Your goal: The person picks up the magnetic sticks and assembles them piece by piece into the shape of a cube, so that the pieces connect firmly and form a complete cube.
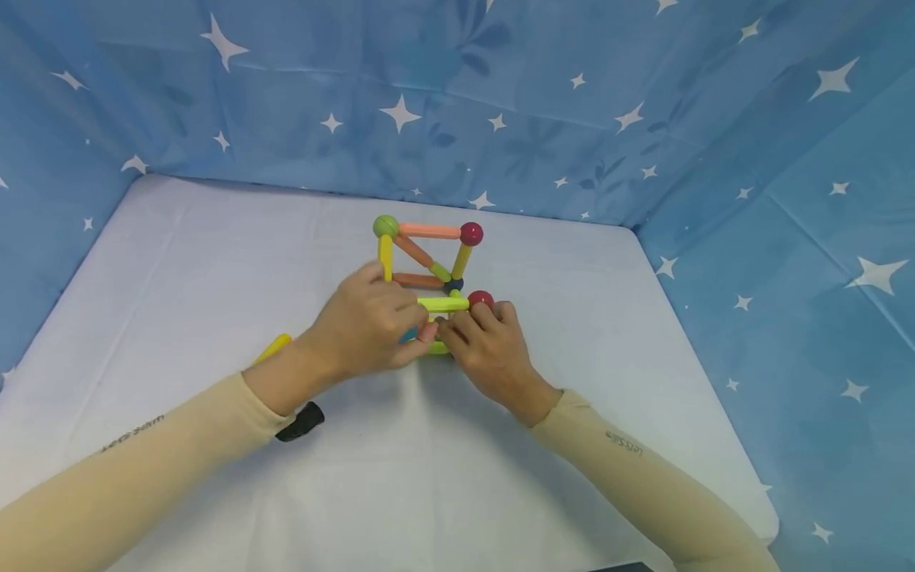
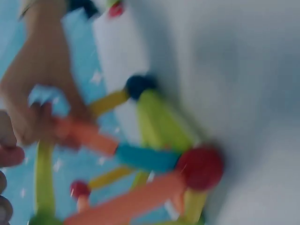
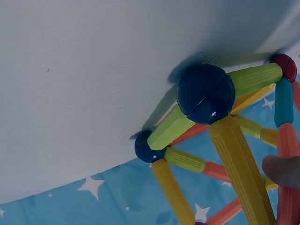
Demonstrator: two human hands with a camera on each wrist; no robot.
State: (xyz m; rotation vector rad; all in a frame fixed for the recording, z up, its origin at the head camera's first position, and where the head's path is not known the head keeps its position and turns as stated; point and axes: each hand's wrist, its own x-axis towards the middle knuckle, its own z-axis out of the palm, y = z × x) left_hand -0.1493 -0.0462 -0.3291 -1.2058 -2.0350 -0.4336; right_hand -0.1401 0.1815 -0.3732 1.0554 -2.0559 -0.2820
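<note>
A frame of coloured sticks joined by balls stands on the white table. My left hand is at its near left part, covering some of it. Curled left fingers show only at the left wrist view's edge, so what they hold is hidden. My right hand is at the near right part, beside a red ball. Its fingers pinch an orange stick that meets a blue stick. That blue stick runs to a red ball low down. Dark blue balls rest on the table.
A yellow piece shows behind my left forearm. Some black object sits by the left cuff. White cloth covers the table, and a blue star-patterned curtain stands behind it and at both sides.
</note>
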